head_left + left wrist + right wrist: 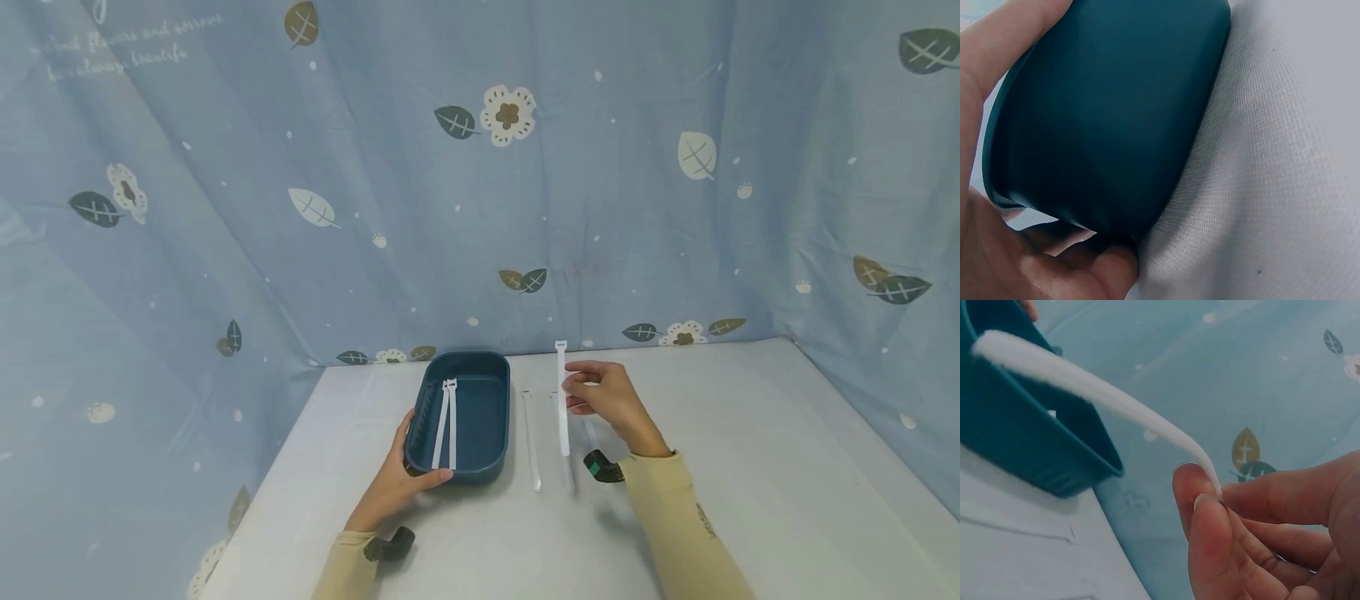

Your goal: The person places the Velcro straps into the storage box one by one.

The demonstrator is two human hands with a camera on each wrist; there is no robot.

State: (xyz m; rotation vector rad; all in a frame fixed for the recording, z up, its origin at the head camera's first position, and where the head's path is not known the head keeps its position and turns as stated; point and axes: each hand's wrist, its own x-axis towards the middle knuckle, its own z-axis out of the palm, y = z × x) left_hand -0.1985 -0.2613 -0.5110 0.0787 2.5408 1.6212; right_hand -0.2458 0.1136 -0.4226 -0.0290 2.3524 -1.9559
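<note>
My left hand (397,485) grips a dark teal plastic bin (482,429) at its near left corner, thumb along the near side and fingers around the left wall. Two white hook-and-loop cable ties (452,429) lie inside, slotted heads toward the far end. Between thumb and fingertips, my right hand (611,396) pinches another white cable tie (562,417) above the table, right of the bin. It looks upright in the head view, slotted head at the top; the right wrist view shows the strap (1097,394) bending away from the fingertips toward the bin.
On the white-covered table (750,467), a loose cable tie (532,446) lies right of the bin. Another tie (570,479) is partly hidden behind the held one. A blue patterned curtain (615,217) hangs along the back and sides.
</note>
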